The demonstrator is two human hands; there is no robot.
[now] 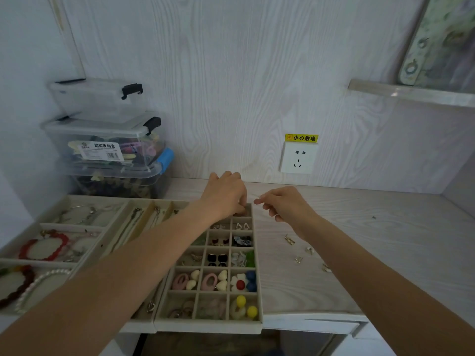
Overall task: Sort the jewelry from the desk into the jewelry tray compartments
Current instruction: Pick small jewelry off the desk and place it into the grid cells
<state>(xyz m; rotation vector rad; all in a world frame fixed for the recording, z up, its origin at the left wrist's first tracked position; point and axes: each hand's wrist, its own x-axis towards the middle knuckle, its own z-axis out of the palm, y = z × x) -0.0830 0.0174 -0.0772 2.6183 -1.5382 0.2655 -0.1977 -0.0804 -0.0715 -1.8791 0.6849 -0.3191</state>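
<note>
Yellow sticker above my wall socket: 小心触电, with a warning triangle
Label on my clear storage box: 欧式收纳盒, plus a barcode

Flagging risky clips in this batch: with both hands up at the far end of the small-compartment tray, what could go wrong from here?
1. The left hand reaches over the tray's far corner; its forearm hangs above filled compartments and could drag pieces out.
2. The small metal earrings loose on the desk lie near the right forearm, so a sweep could knock them off.
3. Whatever the right hand pinches is too small to tell; it may drop.
</note>
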